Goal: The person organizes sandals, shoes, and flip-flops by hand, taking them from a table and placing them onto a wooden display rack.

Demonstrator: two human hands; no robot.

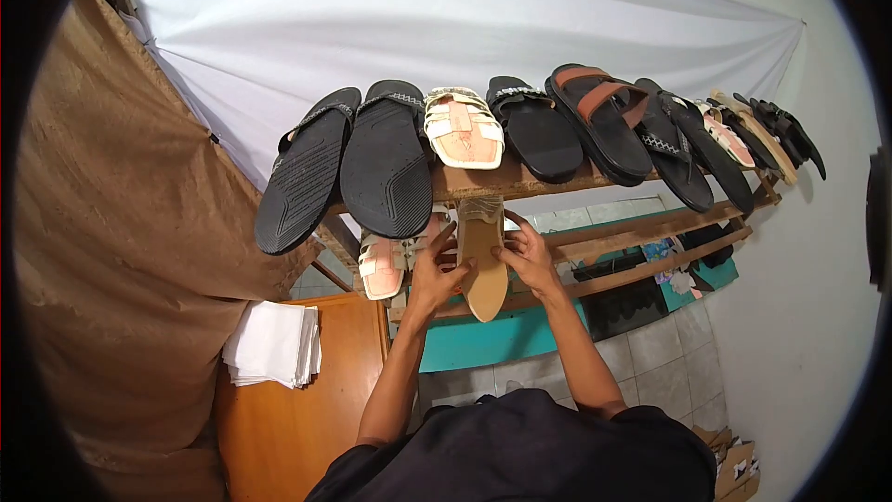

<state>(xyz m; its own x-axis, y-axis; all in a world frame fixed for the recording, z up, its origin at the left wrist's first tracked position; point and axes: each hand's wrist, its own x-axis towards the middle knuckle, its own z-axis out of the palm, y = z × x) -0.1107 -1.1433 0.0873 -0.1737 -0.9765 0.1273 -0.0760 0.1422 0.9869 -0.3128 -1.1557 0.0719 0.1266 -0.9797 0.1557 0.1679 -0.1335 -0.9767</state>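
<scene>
Both of my hands are on a tan sandal [483, 270], its footbed facing up and its heel end pointing toward me. My left hand [435, 271] grips its left edge, with the thumb beside the sole. On the other edge, my right hand [528, 258] has its thumb pressed on the footbed and its fingers wrapped around the side. The sandal's strap end lies just under the rack's top board [465, 183]. A cream sandal with a pink footbed [381, 268] rests on the lower tier, left of my left hand.
Along the top board stand black flip-flops [386, 163], a cream strappy sandal [465, 130], a black slide [534, 135], brown-strapped sandals [599, 121] and several others. A wooden table [325, 428] with white papers [271, 344] is at left. Cardboard [736, 465] lies lower right.
</scene>
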